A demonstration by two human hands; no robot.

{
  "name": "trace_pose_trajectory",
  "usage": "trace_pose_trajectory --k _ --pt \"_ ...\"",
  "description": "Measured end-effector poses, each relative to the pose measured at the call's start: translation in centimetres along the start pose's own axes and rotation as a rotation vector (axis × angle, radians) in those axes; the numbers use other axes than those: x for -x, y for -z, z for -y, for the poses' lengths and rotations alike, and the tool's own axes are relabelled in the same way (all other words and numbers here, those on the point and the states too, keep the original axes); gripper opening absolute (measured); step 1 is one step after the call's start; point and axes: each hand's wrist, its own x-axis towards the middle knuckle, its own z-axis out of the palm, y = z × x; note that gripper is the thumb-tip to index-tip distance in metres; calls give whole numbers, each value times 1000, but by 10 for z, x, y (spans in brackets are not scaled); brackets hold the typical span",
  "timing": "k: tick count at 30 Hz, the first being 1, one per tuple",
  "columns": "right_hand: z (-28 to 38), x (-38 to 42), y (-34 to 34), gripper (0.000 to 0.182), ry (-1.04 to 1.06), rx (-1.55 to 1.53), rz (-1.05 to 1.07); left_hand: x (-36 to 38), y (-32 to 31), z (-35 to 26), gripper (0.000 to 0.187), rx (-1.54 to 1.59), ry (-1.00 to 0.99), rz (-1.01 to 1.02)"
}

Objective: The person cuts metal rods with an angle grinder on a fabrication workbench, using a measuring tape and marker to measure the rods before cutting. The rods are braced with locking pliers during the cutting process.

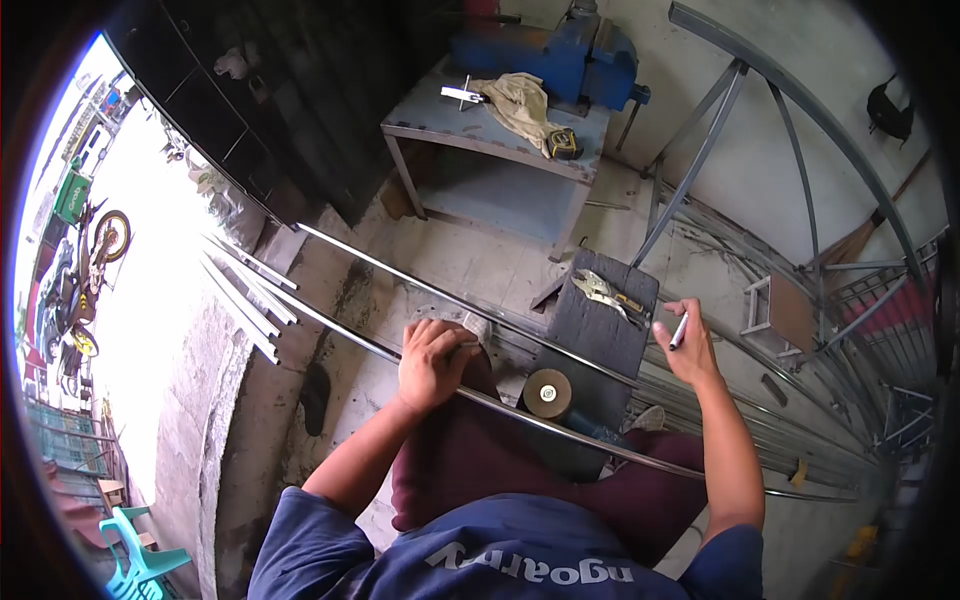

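Observation:
A long shiny metal tube (530, 420) runs across the person's thighs. My left hand (434, 362) rests at the knee beside this tube, fingers curled; whether something is inside them is hidden. On the right, my right hand (688, 345) is raised and holds a marker pen (679, 331) between its fingers. A second metal tube (440, 290) lies farther forward, across a dark bench (590, 330). Locking pliers (600, 291) lie on that bench, left of my right hand. An angle grinder's round disc (547, 394) shows between the two tubes.
Ahead stands a metal table (480, 132) with a blue vise (550, 60), a cloth (515, 105) and a tape measure (564, 144). A curved metal frame (800, 100) leans at the right, near a small stool (780, 312). More tubes (245, 300) lie at left.

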Motion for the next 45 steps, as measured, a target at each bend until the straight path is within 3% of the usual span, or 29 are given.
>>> trace_pose_trajectory --k 1,3,5,7,9,11,12,15,19,22,26,29,33,45 --pt "-6 18 17 41 -123 -160 23 2 0 -2 21 -5 -16 -9" --pt "13 53 49 38 -454 -660 65 9 -1 -18 18 244 263 -47" --pt "16 81 56 41 -277 -444 -46 8 6 -45 21 461 473 25" --pt "44 102 52 22 -195 -544 -147 10 5 -72 25 667 542 108" --pt "73 116 44 14 -117 -762 -170 2 14 -108 41 470 434 202" --pt "118 128 41 19 -64 -888 -151 -4 23 -147 49 326 315 256" --pt "133 134 43 21 -54 -961 -92 0 13 -148 50 413 287 213" --pt "159 151 45 25 22 -1021 -44 -8 17 -165 40 295 -120 183" --pt "179 159 47 26 51 -1107 -86 -7 18 -183 31 292 -240 146" --pt "190 160 46 26 107 -1237 -225 3 18 -195 24 444 166 275" --pt "184 167 52 25 112 -1134 -176 -1 17 -198 12 1328 555 304" --pt "182 169 47 24 143 -1090 -168 0 15 -200 15 1504 694 184" --pt "181 172 47 22 144 -1096 -148 5 13 -183 13 1583 677 296" --pt "190 166 45 23 148 -1111 -151 11 19 -194 13 1525 658 355"
